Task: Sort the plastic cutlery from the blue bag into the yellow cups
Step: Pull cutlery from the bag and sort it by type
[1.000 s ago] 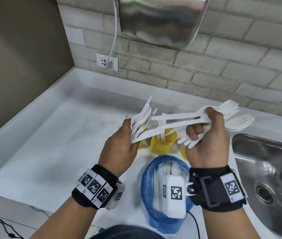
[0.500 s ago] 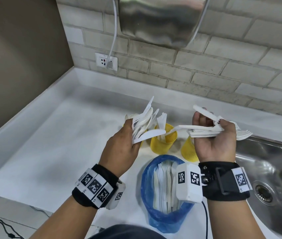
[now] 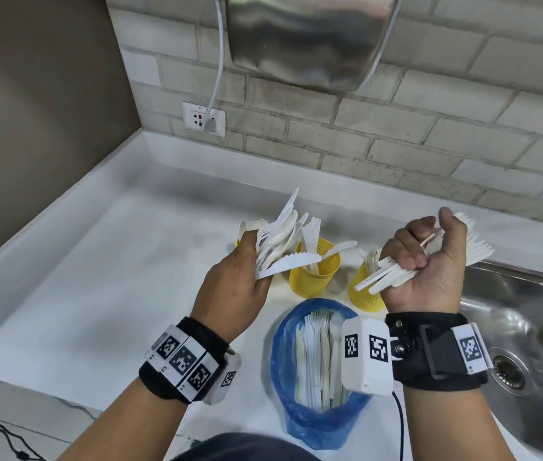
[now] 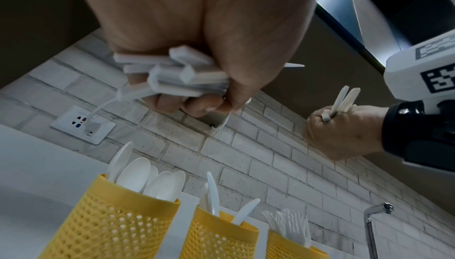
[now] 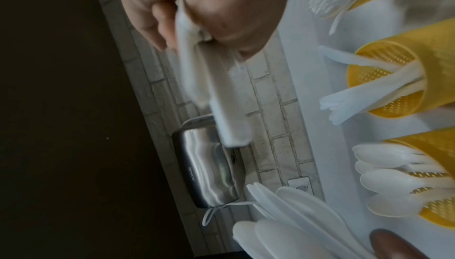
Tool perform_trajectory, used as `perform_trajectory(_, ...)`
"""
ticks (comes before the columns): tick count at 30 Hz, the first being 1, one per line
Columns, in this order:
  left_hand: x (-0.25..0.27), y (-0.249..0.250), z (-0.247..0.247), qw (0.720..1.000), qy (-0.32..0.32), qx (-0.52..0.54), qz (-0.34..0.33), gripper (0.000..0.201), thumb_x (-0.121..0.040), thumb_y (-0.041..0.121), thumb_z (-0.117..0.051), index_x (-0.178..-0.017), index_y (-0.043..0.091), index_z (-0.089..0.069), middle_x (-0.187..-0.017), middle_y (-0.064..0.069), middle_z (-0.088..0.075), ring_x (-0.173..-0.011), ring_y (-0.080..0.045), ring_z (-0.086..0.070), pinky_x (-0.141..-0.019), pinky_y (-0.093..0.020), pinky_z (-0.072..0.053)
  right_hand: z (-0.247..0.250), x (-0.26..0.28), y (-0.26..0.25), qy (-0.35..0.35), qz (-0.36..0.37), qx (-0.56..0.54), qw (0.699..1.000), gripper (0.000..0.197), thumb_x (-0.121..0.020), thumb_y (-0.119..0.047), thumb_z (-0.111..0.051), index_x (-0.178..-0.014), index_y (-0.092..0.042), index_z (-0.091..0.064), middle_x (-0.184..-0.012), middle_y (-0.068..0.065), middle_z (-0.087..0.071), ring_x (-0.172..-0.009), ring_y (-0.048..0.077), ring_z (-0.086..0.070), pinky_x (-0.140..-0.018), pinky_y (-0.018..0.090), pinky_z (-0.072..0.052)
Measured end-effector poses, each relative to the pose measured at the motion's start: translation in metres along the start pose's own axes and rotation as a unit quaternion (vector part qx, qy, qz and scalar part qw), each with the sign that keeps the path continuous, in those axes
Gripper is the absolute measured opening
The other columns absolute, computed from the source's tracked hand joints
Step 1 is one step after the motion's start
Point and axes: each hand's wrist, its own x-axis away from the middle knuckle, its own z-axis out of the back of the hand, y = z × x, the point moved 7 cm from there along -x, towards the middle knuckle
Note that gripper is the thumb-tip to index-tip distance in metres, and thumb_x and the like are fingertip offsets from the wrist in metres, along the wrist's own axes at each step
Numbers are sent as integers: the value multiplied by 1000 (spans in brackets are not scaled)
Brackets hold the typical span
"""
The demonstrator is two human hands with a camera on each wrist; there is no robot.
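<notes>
My left hand [image 3: 246, 261] grips a fanned bunch of white plastic knives and spoons [image 3: 283, 241] by the handles, above the cups. In the left wrist view the handles [image 4: 177, 80] sit in its fist. My right hand [image 3: 429, 251], palm up, holds a bundle of forks [image 3: 389, 276] over the right-hand cup; they look blurred in the right wrist view [image 5: 214, 88]. Three yellow mesh cups stand in a row: spoons [image 4: 115, 224], knives [image 3: 315, 274], forks [image 3: 363, 296]. The open blue bag [image 3: 313, 424], with more cutlery inside, lies in front of them.
A steel sink [image 3: 529, 327] lies just right of the cups, its tap [image 4: 374, 214] behind. A steel hand dryer [image 3: 306, 38] hangs on the brick wall, its cord plugged into a socket [image 3: 203, 119]. The white counter [image 3: 97, 277] stretches to the left.
My right hand has pulled the forks out of the left hand's bunch, swung right and turned palm up. The hands are now apart. The left hand has stayed in place.
</notes>
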Motion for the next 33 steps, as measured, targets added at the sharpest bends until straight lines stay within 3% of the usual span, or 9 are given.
perform_trajectory(3, 0, 0, -1, 1000, -1, -7, 3, 61, -94, 18, -62, -141, 29, -25, -100, -4, -68, -80, -34, -64, -64, -39, -51, -12, 6, -7, 6, 60, 28, 998, 14, -98, -14, -58, -84, -15, -54, -75, -3, -56, -40, 6, -36, -34, 16, -33)
perform_trajectory(7, 0, 2, 0, 1000, 7, -25, -7, 64, -93, 15, -63, -146, 22, -29, -100, -5, -69, -78, -35, -64, -60, -32, -44, -39, 24, -16, -9, 143, 125, 982, 19, -104, -30, -50, -88, -22, -55, -76, 0, -63, -44, 9, -42, -43, 21, -38)
perform_trajectory(11, 1, 6, 1, 998, 15, -51, -30, 69, -87, 11, -65, -141, 26, -25, -100, -7, -70, -75, -37, -64, -57, -32, -45, -70, 44, -11, -65, 182, 244, 950, 22, -106, -34, -50, -90, -20, -56, -58, 1, -36, -37, 12, -26, -44, 20, -28)
perform_trajectory(14, 0, 6, 2, 997, 19, -68, -32, 68, -85, 11, -66, -138, 26, -27, -97, -9, -70, -72, -38, -64, -55, -35, -47, -82, 52, 4, -93, 172, 437, 878, 16, -94, -24, -68, -78, -21, -66, -49, -4, -37, -36, 13, -31, -43, 20, -30)
perform_trajectory(19, -1, 6, 3, 996, 26, -83, -21, 61, -83, 10, -64, -137, 19, -38, -98, -8, -70, -74, -36, -65, -53, -36, -49, -87, 71, 35, -134, 181, 686, 692, 35, -85, -27, -81, -62, -8, -64, -48, 2, -55, -42, 13, -46, -46, 27, -42)
perform_trajectory(22, -1, 7, 4, 996, 35, -85, -19, 55, -81, 8, -60, -135, 11, -49, -95, -8, -71, -74, -36, -66, -53, -32, -45, -84, 70, 48, -134, 171, 727, 652, 52, -85, -28, -80, -49, -18, -44, -42, -7, -43, -42, 9, -39, -46, 17, -33)
perform_trajectory(25, 0, 13, 5, 995, 49, -87, -31, 48, -80, 11, -54, -128, 9, -53, -89, -7, -70, -69, -33, -65, -54, -26, -34, -82, 67, 54, -133, 175, 735, 641, 47, -85, -30, -79, -50, -17, -50, -42, -10, -47, -43, 8, -42, -48, 17, -34)
perform_trajectory(29, 0, 15, 6, 992, 70, -93, -39, 51, -78, 3, -69, -125, 13, -52, -86, -6, -70, -66, -32, -65, -53, -24, -34, -77, 65, 54, -110, 183, 719, 661, 49, -84, -28, -79, -49, -18, -45, -42, -9, -44, -42, 7, -39, -47, 19, -34)
perform_trajectory(33, 1, 18, 7, 992, 69, -89, -61, 59, -76, 1, -70, -128, 18, -47, -93, -7, -71, -71, -33, -66, -54, -32, -49, -64, 56, 54, -70, 145, 644, 748, 45, -83, -16, -78, -53, -13, -45, -49, -5, -40, -49, 13, -35, -50, 27, -33)
